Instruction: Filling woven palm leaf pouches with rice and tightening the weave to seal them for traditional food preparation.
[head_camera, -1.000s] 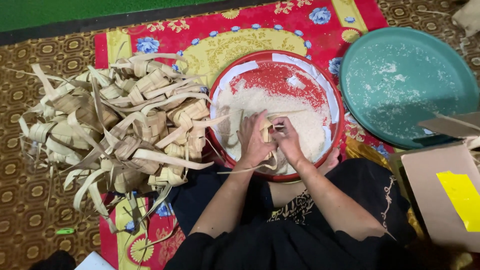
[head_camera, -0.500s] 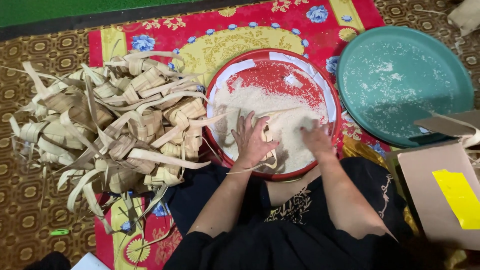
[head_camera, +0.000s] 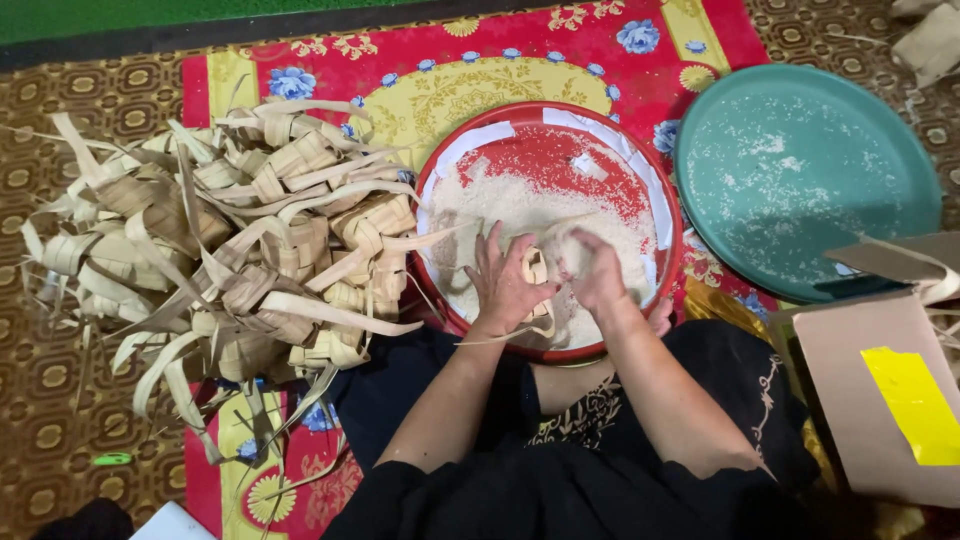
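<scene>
Head view: hands (head_camera: 545, 275) inside basin rim (head_camera: 672, 215)

Small woven leaf pouch (head_camera: 537, 268) mostly covered by both hands, its opening unseen. Right hand (head_camera: 592, 268) blurred, fingers indistinct, grip unclear. Near rim of red basin (head_camera: 668, 215) hidden behind forearms. Cardboard box (head_camera: 880, 400) cut off at right edge. Woven items (head_camera: 930, 40) cropped at top right corner. Small green object (head_camera: 111, 459) on floor too small to identify.
</scene>
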